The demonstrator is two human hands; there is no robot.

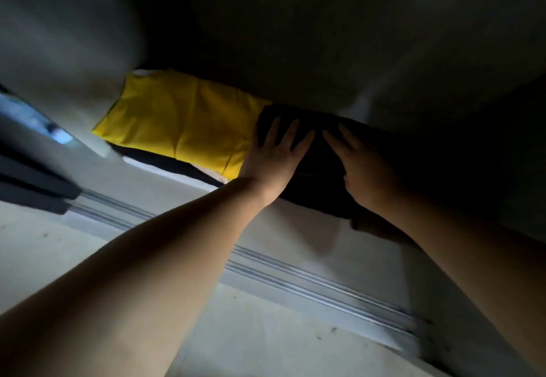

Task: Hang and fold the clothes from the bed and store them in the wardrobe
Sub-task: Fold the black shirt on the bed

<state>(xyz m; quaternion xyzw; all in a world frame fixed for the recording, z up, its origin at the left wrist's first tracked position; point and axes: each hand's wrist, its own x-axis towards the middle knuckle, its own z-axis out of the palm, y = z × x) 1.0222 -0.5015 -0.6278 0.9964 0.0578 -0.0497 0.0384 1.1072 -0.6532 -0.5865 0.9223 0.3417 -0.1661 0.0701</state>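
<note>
**A:** Floor (266,347) first, closest to the camera, pale and a bit scuffed. Then the sliding-door track (295,273), metal rails running diagonally across the wardrobe's threshold.

**B:** And both arms go over it?

**A:** Yep, both bare forearms reach in over the track. Left hand (273,155) lies flat with straight, spread fingers on top of the black folded garment (319,167). Right hand (363,167) is flat on it too, fingers straight, just beside the left one. Nothing gripped, just palms resting on the fabric.

**B:** Where's the black thing sitting exactly?

**A:** On the wardrobe shelf (183,178), low and right inside the opening, its near edge at the shelf's front lip. It's really dark on the right, so I can't tell where it ends there.

**B:** The yellow one?

**A:** Yellow folded garment (183,125) is on the same shelf, to the left and slightly further in, touching the black one. Something dark lies under it. Behind that it's just shadowy wardrobe wall (325,37).
</note>
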